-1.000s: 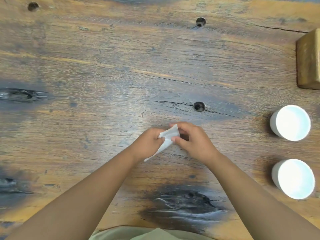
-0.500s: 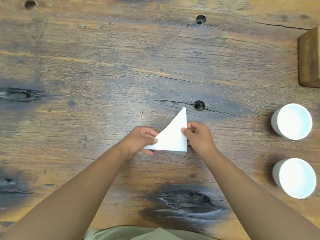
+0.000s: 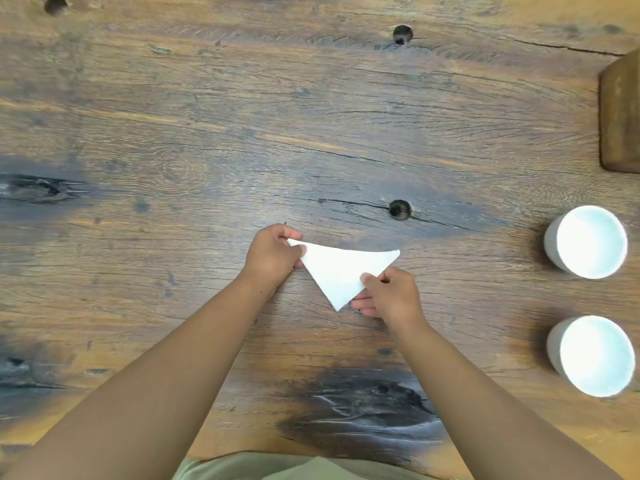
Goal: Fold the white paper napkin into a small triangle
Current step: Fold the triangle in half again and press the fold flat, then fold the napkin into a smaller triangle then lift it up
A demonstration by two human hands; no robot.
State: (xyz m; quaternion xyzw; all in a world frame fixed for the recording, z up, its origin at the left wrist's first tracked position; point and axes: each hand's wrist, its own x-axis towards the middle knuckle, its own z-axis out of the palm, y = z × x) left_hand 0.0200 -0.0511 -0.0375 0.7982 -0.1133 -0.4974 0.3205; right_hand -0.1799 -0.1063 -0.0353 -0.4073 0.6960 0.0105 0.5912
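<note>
While the napkin (image 3: 343,271) is pinched, two white cups (image 3: 585,242) (image 3: 592,356) stand rightward.

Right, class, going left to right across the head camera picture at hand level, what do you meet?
In order: left hand → napkin → right hand → farther white cup. The nearer cup and the wooden block overlap it sideways, so they are left out.
</note>
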